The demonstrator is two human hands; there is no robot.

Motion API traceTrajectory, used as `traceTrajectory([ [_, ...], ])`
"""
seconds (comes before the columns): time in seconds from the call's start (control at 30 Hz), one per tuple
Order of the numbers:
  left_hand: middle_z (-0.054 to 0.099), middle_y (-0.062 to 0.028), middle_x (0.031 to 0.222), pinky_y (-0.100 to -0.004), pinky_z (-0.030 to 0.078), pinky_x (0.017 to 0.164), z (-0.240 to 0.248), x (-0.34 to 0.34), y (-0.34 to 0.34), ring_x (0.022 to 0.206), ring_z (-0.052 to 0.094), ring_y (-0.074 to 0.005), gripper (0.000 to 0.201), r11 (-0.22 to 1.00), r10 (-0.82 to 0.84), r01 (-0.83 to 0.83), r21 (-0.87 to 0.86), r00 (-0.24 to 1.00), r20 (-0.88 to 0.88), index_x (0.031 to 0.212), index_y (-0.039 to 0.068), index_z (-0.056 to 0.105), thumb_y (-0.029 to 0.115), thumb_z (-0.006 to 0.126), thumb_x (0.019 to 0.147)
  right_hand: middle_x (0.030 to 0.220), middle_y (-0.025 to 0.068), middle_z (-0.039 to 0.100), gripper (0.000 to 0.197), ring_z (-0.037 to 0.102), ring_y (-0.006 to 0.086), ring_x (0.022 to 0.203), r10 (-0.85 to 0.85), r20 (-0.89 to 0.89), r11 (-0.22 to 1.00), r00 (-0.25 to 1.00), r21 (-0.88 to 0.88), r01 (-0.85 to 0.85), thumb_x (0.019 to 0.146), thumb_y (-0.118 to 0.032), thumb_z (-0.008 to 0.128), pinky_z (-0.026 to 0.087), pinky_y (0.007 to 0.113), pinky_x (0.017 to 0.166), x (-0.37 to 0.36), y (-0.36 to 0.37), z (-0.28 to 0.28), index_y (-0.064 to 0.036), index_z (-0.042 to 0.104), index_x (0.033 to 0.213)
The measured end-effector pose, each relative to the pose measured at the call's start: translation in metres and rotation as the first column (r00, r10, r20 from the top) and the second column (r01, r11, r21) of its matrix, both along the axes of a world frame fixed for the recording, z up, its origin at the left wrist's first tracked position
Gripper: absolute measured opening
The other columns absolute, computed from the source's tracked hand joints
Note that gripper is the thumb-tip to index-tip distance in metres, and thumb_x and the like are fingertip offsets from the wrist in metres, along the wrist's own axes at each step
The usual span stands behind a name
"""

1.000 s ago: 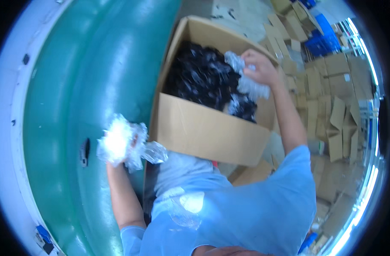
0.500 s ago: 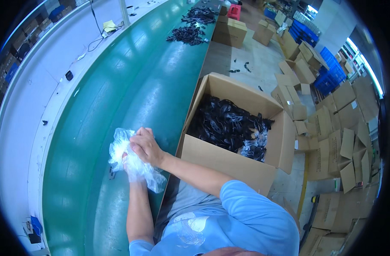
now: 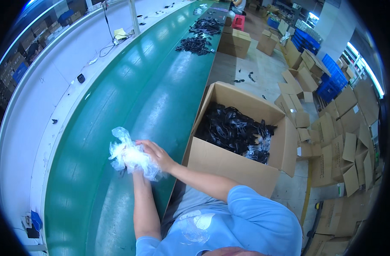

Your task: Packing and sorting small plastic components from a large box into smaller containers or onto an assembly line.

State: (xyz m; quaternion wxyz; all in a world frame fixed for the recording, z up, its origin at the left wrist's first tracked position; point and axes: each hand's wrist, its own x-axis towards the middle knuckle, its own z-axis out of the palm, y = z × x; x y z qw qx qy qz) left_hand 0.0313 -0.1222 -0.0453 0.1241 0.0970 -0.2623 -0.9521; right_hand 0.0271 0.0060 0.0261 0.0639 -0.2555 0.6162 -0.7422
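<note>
Both hands meet over a bundle of crumpled clear plastic bags (image 3: 129, 154), which sits above the green conveyor belt (image 3: 131, 94), near its right edge. The right hand (image 3: 157, 154) lies across the right side of the bundle, palm down, fingers loosely curled over the plastic and touching it. The left hand (image 3: 137, 170) comes up from below and is mostly buried in the bags, so I cannot tell how its fingers are set; it appears to hold the bundle from underneath. Just right of the hands stands an open cardboard box (image 3: 242, 164) filled with black parts (image 3: 233, 130) and a few clear bags. Farther along the belt lie two heaps of black parts (image 3: 196, 44). Flattened cartons (image 3: 344, 141) cover the floor to the right.
</note>
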Motion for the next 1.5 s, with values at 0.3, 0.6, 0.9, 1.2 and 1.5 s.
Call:
traceTrajectory([
  [0.3,0.062,-0.0155,0.115,-0.0371,0.049,0.091,0.016,0.004,0.028,0.103,0.061,-0.0264,0.038,0.853,0.09,-0.03,-0.521,0.992,0.091,0.122,-0.001,0.057,0.023,0.061,0.093,0.105,0.0057,0.058,0.062,0.056,0.0167,0.099,0.052,0.537,0.802,0.842,-0.525,0.285,0.098,-0.062,0.031,0.046,0.03,0.091,-0.033,-0.008,0.003,-0.0052,0.052,0.114],
  [0.6,0.058,-0.0178,0.125,-0.0436,0.043,0.098,0.048,0.009,0.051,0.116,0.055,-0.0323,0.063,0.331,0.008,-0.084,-0.94,0.996,-0.087,0.128,-0.001,0.053,0.046,0.066,0.088,0.157,0.0064,0.018,0.084,0.027,0.0232,0.14,0.182,0.421,0.807,0.889,-0.581,0.109,0.09,-0.075,0.026,0.027,0.038,0.113,-0.037,0.003,0.009,-0.0202,0.019,0.154],
  [0.9,0.06,-0.0145,0.12,-0.0394,0.044,0.095,0.034,0.006,0.049,0.111,0.056,-0.0261,0.053,-0.041,0.213,-0.022,-0.999,0.977,-0.03,0.125,-0.001,0.055,0.034,0.07,0.088,0.155,0.0164,0.02,0.084,0.02,0.0295,0.143,-0.273,0.26,0.859,0.926,-0.368,0.357,0.096,-0.068,0.02,0.015,0.041,0.118,-0.05,-0.011,-0.002,-0.0061,0.013,0.152],
  [1.2,0.066,-0.0119,0.106,-0.0386,0.047,0.085,0.04,0.014,0.034,0.095,0.062,-0.0233,0.036,0.172,0.312,-0.141,-0.975,0.947,-0.082,0.111,0.0,0.063,0.028,0.069,0.088,0.122,0.0097,0.059,0.051,0.053,0.0191,0.114,-0.229,0.191,0.92,0.955,-0.277,0.276,0.103,-0.045,0.036,0.038,0.033,0.103,-0.088,0.016,0.019,-0.0025,0.056,0.125],
  [1.5,0.07,-0.0084,0.103,-0.0427,0.052,0.081,0.057,0.012,0.052,0.092,0.067,-0.0269,0.034,-0.409,0.251,0.219,-0.886,0.96,0.121,0.11,0.012,0.068,0.036,0.063,0.087,0.083,0.0079,0.066,0.03,0.062,0.0159,0.078,-0.676,-0.178,0.701,0.715,0.144,0.698,0.096,-0.03,0.058,0.049,0.03,0.074,-0.294,0.137,-0.015,-0.0026,0.07,0.093],
])
